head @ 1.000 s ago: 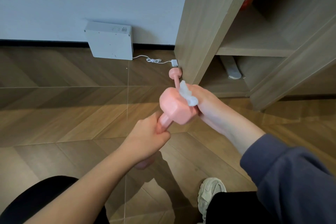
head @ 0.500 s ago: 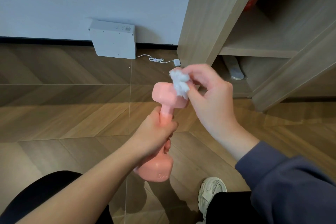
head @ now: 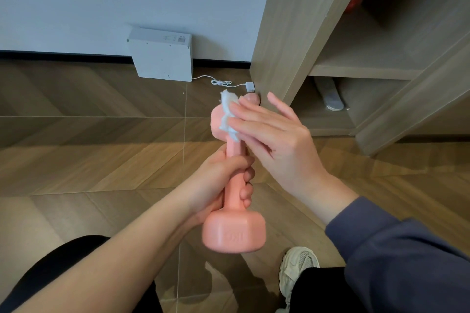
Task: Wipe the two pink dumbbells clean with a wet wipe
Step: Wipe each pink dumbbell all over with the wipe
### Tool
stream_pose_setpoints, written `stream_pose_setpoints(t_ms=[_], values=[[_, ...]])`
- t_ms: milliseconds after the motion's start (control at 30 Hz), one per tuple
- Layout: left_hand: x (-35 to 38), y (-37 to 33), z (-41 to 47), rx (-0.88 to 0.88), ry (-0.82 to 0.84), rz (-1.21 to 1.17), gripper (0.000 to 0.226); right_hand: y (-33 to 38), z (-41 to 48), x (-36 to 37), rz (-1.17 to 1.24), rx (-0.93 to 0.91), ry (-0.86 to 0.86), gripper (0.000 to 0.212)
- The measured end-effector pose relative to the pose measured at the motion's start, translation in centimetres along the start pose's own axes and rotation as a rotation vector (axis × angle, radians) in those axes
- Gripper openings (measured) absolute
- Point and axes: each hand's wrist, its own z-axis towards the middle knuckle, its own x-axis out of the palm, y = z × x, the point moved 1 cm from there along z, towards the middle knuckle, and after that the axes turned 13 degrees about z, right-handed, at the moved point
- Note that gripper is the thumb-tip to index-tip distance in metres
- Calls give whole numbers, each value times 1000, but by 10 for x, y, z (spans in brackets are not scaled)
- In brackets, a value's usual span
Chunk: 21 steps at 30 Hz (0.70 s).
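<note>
Under the right hand [head: 274, 140] (fingers [head: 245, 112] flat), the wipe [head: 226, 112] touches the dumbbell [head: 234, 234].

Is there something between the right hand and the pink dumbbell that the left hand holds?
Only the wet wipe: the right hand presses it flat against the upper head of the dumbbell, whose handle the left hand grips.
</note>
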Motion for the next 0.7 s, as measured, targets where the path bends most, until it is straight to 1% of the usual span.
stream_pose_setpoints(t_ms=[67,133,200,300,433,533,633,700], values=[[-1,-1,0,14,25,-9,28,0,-1,-1,31,45,-45,22],[-1,0,-1,31,43,-33,30,2,-2,0,34,54,-86,22],[1,2,-2,48,66,-82,26,3,-2,1,53,73,-121,22],[1,4,-3,61,107,-171,18,3,1,2,99,167,-186,23],[0,2,-1,90,98,-208,17,-1,5,-1,147,374,-270,22],[-3,2,0,117,49,-173,18,-2,6,0,200,536,-279,20],[-6,4,1,133,-6,-116,17,-2,9,3,322,697,-314,15],[-7,5,2,142,-27,-66,17,-6,11,4,388,830,-315,16]])
